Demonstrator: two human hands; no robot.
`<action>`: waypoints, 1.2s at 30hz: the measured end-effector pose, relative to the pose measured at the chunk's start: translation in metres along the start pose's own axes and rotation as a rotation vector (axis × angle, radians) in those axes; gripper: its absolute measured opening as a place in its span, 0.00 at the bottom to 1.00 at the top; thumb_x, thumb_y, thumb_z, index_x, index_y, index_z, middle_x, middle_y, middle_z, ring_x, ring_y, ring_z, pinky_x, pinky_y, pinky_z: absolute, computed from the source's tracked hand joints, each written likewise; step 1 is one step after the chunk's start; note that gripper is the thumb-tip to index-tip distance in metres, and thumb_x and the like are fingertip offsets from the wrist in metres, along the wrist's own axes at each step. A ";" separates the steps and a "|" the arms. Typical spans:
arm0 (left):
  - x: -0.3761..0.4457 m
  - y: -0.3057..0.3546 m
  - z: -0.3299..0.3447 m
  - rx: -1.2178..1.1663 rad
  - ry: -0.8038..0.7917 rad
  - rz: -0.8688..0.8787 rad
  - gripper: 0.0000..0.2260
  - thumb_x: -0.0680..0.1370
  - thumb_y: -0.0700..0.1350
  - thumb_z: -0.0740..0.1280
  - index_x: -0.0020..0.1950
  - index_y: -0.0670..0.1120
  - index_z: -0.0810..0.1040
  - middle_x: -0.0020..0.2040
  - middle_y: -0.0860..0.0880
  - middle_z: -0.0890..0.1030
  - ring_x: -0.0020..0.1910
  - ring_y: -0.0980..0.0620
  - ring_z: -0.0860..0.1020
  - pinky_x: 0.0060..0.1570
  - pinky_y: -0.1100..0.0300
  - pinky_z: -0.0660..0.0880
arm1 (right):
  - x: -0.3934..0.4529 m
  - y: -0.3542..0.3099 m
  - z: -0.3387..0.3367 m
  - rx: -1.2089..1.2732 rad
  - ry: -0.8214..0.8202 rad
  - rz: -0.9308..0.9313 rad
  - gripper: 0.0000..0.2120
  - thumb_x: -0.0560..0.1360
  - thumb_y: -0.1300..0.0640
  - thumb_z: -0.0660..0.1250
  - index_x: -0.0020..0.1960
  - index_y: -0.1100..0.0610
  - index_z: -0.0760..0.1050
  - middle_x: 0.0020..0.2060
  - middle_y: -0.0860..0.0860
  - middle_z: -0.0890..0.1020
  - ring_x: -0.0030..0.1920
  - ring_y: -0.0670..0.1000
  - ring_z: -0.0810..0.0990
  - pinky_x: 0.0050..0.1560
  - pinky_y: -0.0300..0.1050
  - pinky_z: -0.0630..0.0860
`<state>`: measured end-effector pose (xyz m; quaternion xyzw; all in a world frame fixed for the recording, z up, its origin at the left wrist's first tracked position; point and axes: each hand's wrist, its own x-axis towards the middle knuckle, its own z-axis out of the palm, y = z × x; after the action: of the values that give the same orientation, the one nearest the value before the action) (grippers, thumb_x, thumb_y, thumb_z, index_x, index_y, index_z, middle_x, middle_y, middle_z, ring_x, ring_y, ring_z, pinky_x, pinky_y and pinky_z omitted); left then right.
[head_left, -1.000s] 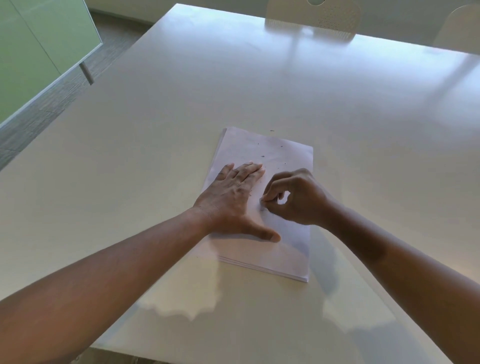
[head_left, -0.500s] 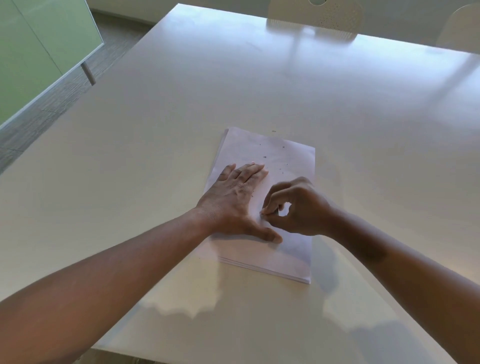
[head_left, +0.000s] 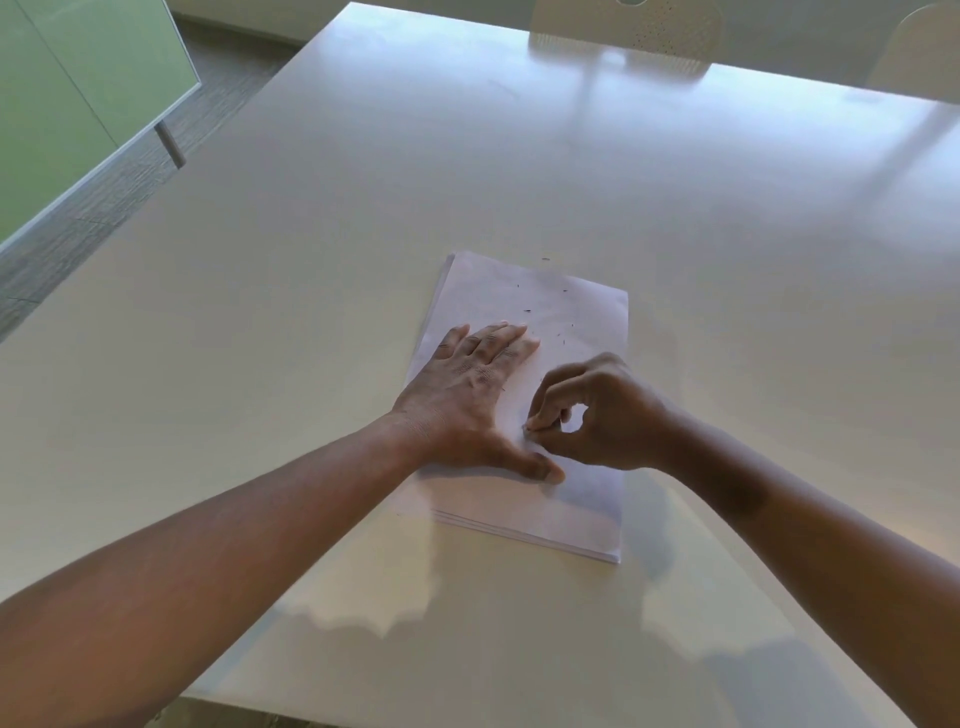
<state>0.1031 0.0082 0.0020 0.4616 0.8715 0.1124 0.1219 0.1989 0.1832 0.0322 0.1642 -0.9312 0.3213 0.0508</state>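
Note:
A thin stack of white paper lies on the pale table in front of me, with a few small dark specks on its top sheet. My left hand rests flat on the stack's left half, fingers straight, thumb spread toward the right. My right hand hovers over the stack's right half with fingers curled, thumb and forefinger pinched together at the sheet's surface beside my left thumb. Whether the pinch holds the top sheet is too small to tell.
Two pale chair backs stand at the table's far edge. A green glass partition and grey floor lie to the left. The table's near edge runs below my forearms.
Both hands shifted slightly nearer to me on the stack. My right hand keeps its pinch.

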 end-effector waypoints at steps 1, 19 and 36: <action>0.000 0.000 0.000 0.000 -0.002 0.000 0.66 0.57 0.86 0.59 0.84 0.52 0.44 0.85 0.55 0.43 0.81 0.59 0.36 0.80 0.49 0.35 | 0.000 0.001 -0.001 -0.004 0.000 0.004 0.04 0.66 0.63 0.78 0.36 0.58 0.84 0.34 0.50 0.84 0.30 0.42 0.77 0.36 0.34 0.76; -0.001 0.000 -0.001 0.003 -0.008 0.004 0.64 0.56 0.87 0.57 0.84 0.55 0.45 0.85 0.55 0.43 0.82 0.58 0.37 0.80 0.47 0.37 | 0.005 0.011 -0.006 -0.059 0.085 0.036 0.06 0.65 0.66 0.79 0.34 0.59 0.83 0.32 0.49 0.83 0.30 0.43 0.76 0.36 0.31 0.73; -0.001 0.000 -0.001 0.002 -0.001 -0.004 0.64 0.56 0.87 0.59 0.84 0.56 0.47 0.84 0.56 0.44 0.82 0.58 0.37 0.80 0.48 0.36 | 0.006 0.019 -0.013 -0.103 0.135 0.047 0.05 0.65 0.67 0.77 0.36 0.59 0.85 0.34 0.50 0.84 0.30 0.46 0.79 0.35 0.42 0.78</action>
<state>0.1036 0.0074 0.0033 0.4600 0.8724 0.1113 0.1220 0.1872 0.2038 0.0328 0.1172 -0.9446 0.2845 0.1144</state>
